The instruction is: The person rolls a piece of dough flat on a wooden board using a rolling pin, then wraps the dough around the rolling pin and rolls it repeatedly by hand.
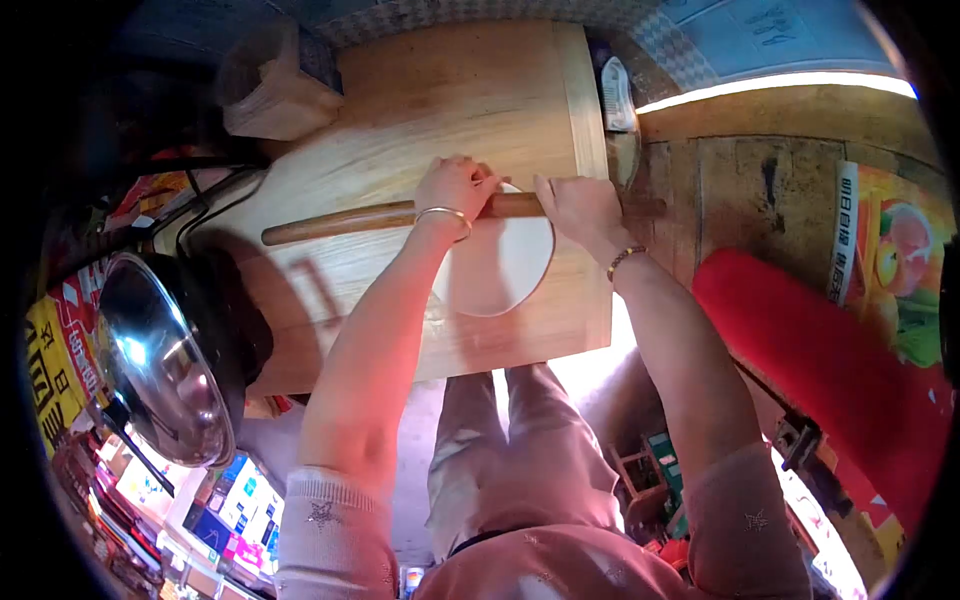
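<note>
A long wooden rolling pin [340, 222] lies crosswise over a flat, pale, rounded sheet of dough [500, 265] on a wooden board [440, 100]. My left hand [458, 193], with a bangle at the wrist, is closed over the pin near the dough's upper left. On the other side, my right hand [583, 208], wearing a beaded bracelet, wraps the pin by the dough's right edge. The pin sticks out past both hands, farther on the left. Part of the dough's upper edge is hidden behind the pin and my fingers.
A plastic-lined container [280, 95] stands at the board's far left corner. Left of the board is a pan with a shiny metal lid [165, 360]. A white bottle [617, 95] lies beyond the right edge, and a red padded object [820, 350] sits at right.
</note>
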{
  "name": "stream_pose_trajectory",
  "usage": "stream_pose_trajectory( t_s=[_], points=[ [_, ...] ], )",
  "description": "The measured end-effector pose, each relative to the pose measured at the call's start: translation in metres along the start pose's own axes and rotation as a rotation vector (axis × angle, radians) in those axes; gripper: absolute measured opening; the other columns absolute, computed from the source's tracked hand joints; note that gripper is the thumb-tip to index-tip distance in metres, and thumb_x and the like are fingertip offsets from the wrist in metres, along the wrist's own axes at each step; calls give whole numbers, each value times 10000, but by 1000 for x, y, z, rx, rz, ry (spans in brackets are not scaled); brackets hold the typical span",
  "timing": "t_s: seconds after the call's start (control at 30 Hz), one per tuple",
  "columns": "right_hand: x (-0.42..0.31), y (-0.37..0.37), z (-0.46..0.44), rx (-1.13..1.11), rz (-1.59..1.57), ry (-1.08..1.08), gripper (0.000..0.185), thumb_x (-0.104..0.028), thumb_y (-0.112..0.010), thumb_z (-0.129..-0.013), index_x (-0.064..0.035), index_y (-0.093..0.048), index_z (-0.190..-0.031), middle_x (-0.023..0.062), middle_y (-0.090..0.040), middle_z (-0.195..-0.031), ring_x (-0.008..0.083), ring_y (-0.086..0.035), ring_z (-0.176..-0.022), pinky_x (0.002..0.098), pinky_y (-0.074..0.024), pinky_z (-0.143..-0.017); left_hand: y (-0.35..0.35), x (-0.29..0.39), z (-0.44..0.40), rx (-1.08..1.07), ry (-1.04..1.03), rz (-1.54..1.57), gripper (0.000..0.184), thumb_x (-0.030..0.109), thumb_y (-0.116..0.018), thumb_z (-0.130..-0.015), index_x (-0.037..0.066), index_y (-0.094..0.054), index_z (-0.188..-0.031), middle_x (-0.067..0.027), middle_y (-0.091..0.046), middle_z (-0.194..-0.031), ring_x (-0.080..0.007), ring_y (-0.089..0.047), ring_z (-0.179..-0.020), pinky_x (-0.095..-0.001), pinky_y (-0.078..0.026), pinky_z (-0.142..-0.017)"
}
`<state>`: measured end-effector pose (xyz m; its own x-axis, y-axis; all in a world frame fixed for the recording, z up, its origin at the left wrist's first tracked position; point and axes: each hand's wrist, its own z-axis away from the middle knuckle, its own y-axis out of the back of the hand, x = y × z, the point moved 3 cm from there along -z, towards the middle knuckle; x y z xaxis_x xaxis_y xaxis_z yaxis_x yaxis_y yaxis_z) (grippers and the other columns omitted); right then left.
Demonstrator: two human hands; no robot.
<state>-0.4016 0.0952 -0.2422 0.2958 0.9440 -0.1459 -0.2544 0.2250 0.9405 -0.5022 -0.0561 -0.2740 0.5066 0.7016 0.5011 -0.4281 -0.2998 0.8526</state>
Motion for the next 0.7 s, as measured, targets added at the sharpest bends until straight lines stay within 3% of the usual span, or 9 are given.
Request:
stream_pose_trajectory(
  t_s=[0.03, 0.1, 0.17, 0.2, 0.27, 0.4, 0.5, 0.6, 0.7],
  points=[
    [4, -2, 7, 91, -38, 43, 531, -372, -418, -937, -66, -636, -562, 167, -606, -559, 350, -630, -545, 454, -502, -535, 3, -1, 11, 9, 1, -2, 301, 386, -588, -863, 117, -698, -943, -162, -652, -907, -335, -620, -870, -431, -493, -781],
    [9, -10, 35, 140, -40, 100, 397, -293, -483, -909, -65, -631, -619, 140, -615, -605, 328, -624, -606, 432, -500, -632, 7, -20, 48, -122, 287, 108, 276, 353, -559, -881, 114, -698, -894, -127, -656, -881, -328, -617, -854, -408, -490, -805],
    [23, -28, 73, 389, -150, 47, 221, -204, -524, -870, -51, -612, -736, 125, -613, -742, 294, -597, -775, 412, -446, -816, 22, -56, 121, 165, 183, -127, 286, 296, -472, -920, 124, -663, -794, -96, -623, -777, -313, -574, -744, -422, -447, -775],
    [21, -34, 93, 320, -106, -44, 136, -172, -533, -834, -46, -583, -845, 116, -578, -872, 270, -523, -921, 428, -349, -926, 39, -67, 153, 405, 119, -202, 296, 257, -431, -931, 132, -647, -771, -86, -596, -730, -306, -554, -733, -451, -395, -776],
    [10, -47, 109, 530, -103, -100, 85, -148, -552, -794, -70, -578, -816, 100, -559, -848, 259, -503, -940, 461, -345, -888, 36, -82, 194, 522, 246, -434, 291, 233, -410, -939, 132, -636, -787, -76, -604, -758, -295, -552, -778, -451, -364, -794],
    [24, -33, 37, 348, -170, -74, 107, -163, -550, -821, -74, -574, -766, 92, -558, -830, 265, -522, -924, 424, -381, -842, 54, -98, 115, 282, 391, -286, 317, 242, -377, -968, 64, -618, -865, -109, -616, -853, -300, -556, -854, -457, -376, -822],
    [24, -12, -12, 360, -147, -46, 150, -191, -550, -842, -58, -597, -791, 120, -568, -836, 286, -528, -923, 421, -384, -828, 67, -127, 51, 364, 221, -213, 312, 214, -385, -988, 39, -613, -865, -137, -611, -844, -330, -553, -827, -414, -411, -780],
    [20, -32, 46, 347, -62, -25, 133, -189, -560, -833, -68, -615, -826, 99, -570, -860, 266, -527, -968, 438, -363, -888, 61, -97, 108, 311, 428, -343, 327, 240, -372, -967, 66, -622, -848, -110, -620, -854, -320, -550, -815, -447, -382, -827],
    [12, -49, 85, 391, -6, -55, 114, -164, -573, -809, -87, -613, -882, 56, -553, -926, 222, -489, -1064, 448, -294, -988, 12, -97, 188, 426, 434, -382, 298, 242, -386, -935, 106, -643, -867, -75, -622, -865, -297, -543, -879, -454, -342, -887]
  ],
)
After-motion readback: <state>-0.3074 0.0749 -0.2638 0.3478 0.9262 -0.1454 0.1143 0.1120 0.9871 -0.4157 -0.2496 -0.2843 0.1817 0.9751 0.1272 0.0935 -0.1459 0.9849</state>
